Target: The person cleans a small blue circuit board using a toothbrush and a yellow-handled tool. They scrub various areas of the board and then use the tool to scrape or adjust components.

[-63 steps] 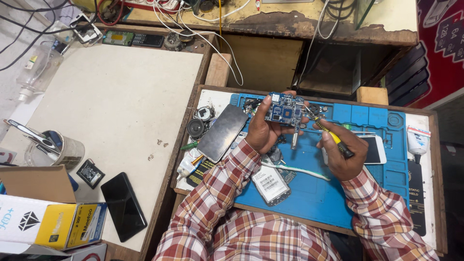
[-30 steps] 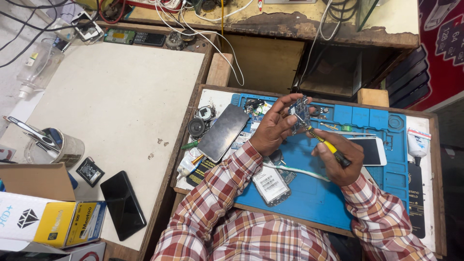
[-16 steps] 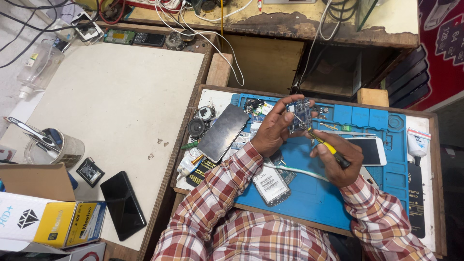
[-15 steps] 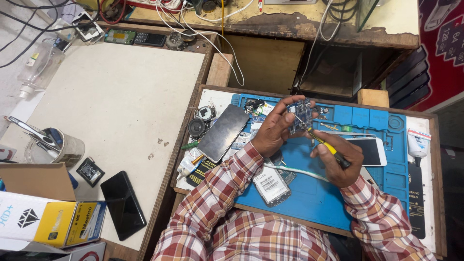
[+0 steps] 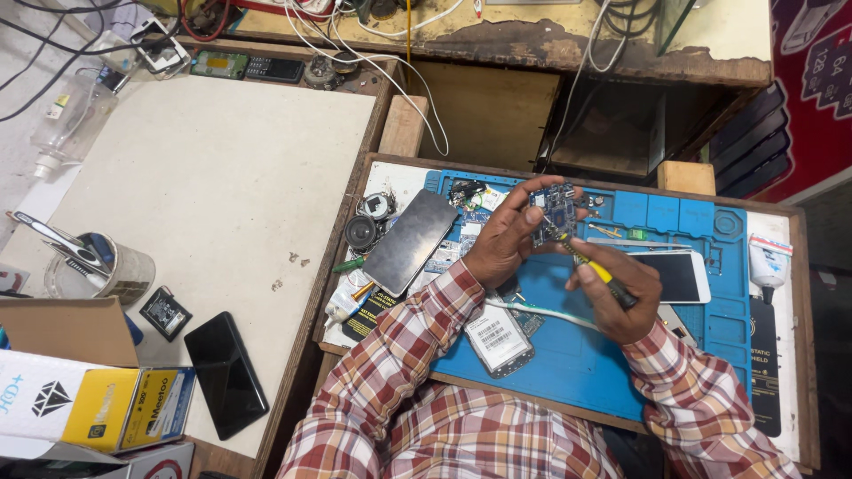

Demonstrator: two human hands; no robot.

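My left hand (image 5: 502, 241) holds a small blue circuit board (image 5: 556, 211) up above the blue work mat (image 5: 586, 364). A yellow-handled screwdriver (image 5: 596, 271) is gripped in my right hand (image 5: 616, 293), and its tip touches the lower edge of the board. Under my forearms lie a phone battery (image 5: 499, 339) with a white label and a white cable (image 5: 541, 312). To the right of my right hand, a white phone (image 5: 682, 275) lies face up on the mat.
A grey phone back cover (image 5: 410, 242), small round speaker parts (image 5: 362, 232) and a green tool lie left of the mat. On the pale table at left are a black phone (image 5: 225, 372), a tin with tools (image 5: 98, 266) and boxes (image 5: 89, 404). A glue tube (image 5: 769, 260) lies far right.
My left hand has turned and lifted the circuit board slightly to the right. My right hand brought the screwdriver tip up against the board's lower edge.
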